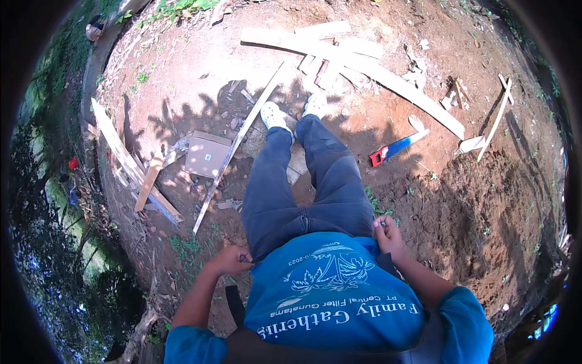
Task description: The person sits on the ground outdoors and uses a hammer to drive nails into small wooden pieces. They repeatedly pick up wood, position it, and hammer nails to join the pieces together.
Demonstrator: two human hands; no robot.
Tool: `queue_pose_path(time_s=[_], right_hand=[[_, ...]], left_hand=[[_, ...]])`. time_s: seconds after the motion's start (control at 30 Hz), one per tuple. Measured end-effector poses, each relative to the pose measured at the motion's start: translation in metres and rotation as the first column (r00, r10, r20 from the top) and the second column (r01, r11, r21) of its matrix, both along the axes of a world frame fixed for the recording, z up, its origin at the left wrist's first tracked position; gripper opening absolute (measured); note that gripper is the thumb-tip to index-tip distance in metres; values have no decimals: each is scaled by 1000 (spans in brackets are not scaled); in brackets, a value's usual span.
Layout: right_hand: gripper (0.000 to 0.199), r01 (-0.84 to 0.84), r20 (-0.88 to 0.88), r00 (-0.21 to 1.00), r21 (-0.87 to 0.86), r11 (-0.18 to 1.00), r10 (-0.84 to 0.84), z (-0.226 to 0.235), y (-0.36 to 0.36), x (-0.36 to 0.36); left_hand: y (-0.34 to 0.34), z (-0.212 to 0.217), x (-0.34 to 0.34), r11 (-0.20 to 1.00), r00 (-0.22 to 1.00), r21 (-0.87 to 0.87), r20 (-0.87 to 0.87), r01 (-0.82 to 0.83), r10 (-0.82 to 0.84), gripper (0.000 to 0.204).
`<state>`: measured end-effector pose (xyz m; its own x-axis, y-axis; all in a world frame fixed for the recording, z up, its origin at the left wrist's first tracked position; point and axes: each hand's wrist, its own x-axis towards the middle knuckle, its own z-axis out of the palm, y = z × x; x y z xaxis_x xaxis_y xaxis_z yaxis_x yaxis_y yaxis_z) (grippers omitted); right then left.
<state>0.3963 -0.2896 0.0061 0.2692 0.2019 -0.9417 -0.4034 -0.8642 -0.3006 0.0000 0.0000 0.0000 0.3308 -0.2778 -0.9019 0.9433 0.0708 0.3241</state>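
My left hand (233,259) hangs at my left hip beside the hem of my blue shirt (339,285). Its fingers are curled in, and what they hold, if anything, is hidden. By my right hip, my right hand (388,234) has thumb and fingers drawn together against the side of my dark trousers (336,188). Anything inside that grip is too small to make out. Ahead and right of my legs, a handsaw (397,147) with a red handle and blue blade lies on the soil.
A long plank (370,67) lies across shorter boards ahead. A thin wooden strip (239,145) runs beside my left foot, near a flat cardboard box (207,155). More boards (130,164) lie further left. A wooden-handled tool (496,121) rests at far right.
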Motion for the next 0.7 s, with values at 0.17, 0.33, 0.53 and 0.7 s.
queue_pose_path(time_s=[0.17,0.33,0.53,0.7], right_hand=[[8,-17,389,917,258,966,-88,-173,83,81],[11,-245,558,829,409,879,-29,-338,226,155],[34,-551,614,780,584,596,119,-466,336,164],[16,-564,645,749,501,657,151,-466,376,112]], left_hand=[[112,-157,1,894,988,426,-121,142,-99,24],[246,-350,53,660,966,751,178,-10,-187,23],[312,-468,188,440,847,891,149,109,-511,28],[319,-543,183,316,742,948,188,33,-644,29]])
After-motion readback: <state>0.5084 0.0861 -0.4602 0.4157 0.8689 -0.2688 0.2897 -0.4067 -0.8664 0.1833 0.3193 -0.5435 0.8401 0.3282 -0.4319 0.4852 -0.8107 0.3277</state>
